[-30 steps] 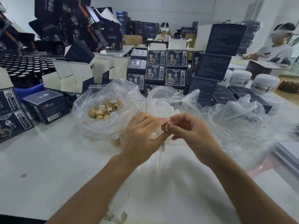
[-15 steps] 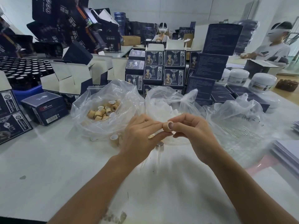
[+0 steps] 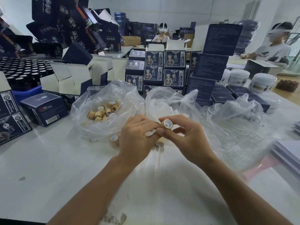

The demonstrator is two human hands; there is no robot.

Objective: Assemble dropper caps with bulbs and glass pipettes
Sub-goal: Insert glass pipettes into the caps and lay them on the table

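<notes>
the right hand pinches a short tan cylindrical cap between thumb and fingers, its white-lined open end facing the camera, above the matte white table. the left hand has its fingers curled against the cap's far side. behind, a crinkled clear bag holds more tan caps. a clear glass pipette with a cap on its end lies on the table below the hands.
</notes>
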